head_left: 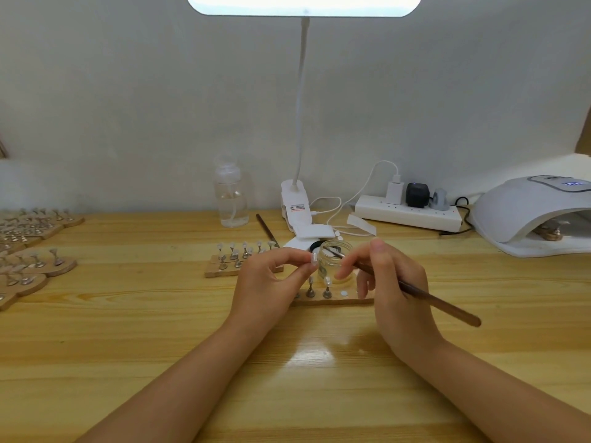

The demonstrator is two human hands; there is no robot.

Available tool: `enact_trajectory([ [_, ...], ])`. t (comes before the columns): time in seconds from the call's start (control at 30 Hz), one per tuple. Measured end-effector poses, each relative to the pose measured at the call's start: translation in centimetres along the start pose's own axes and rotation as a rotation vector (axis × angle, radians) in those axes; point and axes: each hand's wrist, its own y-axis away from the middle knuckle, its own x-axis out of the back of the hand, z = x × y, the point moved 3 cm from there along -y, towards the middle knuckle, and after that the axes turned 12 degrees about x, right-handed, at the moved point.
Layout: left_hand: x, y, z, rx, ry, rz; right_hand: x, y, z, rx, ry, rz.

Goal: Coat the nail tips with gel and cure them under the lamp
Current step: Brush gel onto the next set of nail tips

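- The nail tip (313,258) is pinched between the thumb and fingertips of the left hand (268,276), held up just beside the small glass jar (334,262) of gel.
- The right hand (391,282) grips the brush (415,290) like a pen, fingers curled around its brown handle; the brush head reaches into the mouth of the jar.
- The step in hand seems to be loading the brush with gel — the coating of this tip is not yet started, as far as one can judge.
- Below the hands, the wooden holder (332,300) carries two more tips on stands.
- The next move likely calls for a light, steady stroke over the small tip.
- The curing lamp (524,215) waits far right on the table (160,330) — well apart.
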Motion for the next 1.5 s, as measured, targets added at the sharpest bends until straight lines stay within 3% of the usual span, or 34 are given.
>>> enact_trajectory([
  [0.7,-0.05,-0.01,-0.12,0.015,0.031,-0.009,-0.33,0.18,0.35,-0.082,-0.043,-0.021],
  [0.87,-0.04,-0.01,-0.11,0.02,0.006,-0.012,-0.21,0.02,0.06,-0.002,0.006,-0.006],
  [1.0,-0.07,-0.05,-0.14,0.025,0.014,-0.012,-0.25,0.2,0.45,-0.081,-0.031,-0.018],
  [1.2,-0.17,0.01,-0.03,0.003,0.015,-0.014,-0.13,-0.07,0.22,-0.02,0.055,-0.042],
  [1.33,-0.13,0.04,0.08,-0.009,0.009,-0.02,-0.05,0.11,0.26,-0.034,-0.014,-0.012],
  [1.5,-0.11,0.07,0.11,0.014,0.013,-0.016,-0.02,-0.03,0.25,0.022,0.114,-0.057],
])
